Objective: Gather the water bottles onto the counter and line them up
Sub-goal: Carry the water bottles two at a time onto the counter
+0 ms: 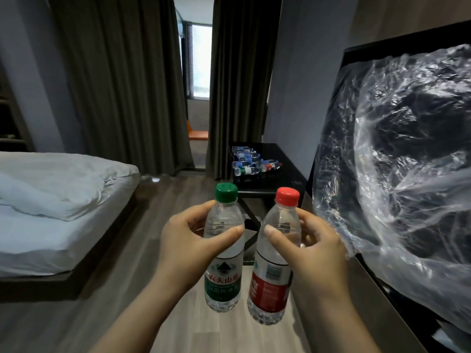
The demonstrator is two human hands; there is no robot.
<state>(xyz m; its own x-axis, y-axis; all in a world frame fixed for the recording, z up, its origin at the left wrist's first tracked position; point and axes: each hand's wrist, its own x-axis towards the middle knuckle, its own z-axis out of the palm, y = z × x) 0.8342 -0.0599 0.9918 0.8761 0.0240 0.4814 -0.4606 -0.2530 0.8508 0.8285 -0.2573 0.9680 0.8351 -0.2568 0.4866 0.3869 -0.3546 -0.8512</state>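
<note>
My left hand (pixel 186 245) grips a clear water bottle with a green cap and green label (pixel 224 284), held upright in front of me. Beside it my right hand (pixel 311 253) grips a bottle with a red cap and red label (pixel 270 289), tilted slightly left at the base. The two bottles are close together, not touching. Further ahead, several water bottles (pixel 251 161) lie on their sides on a black counter (pixel 283 179) against the right wall, with blue, green and red labels.
A bed with white sheets (pixel 51 207) fills the left. A black screen covered in clear plastic film (pixel 397 159) stands close on the right. Dark curtains (pixel 122 85) hang ahead, with a gap to a window. Wooden floor (pixel 158 225) runs between bed and counter.
</note>
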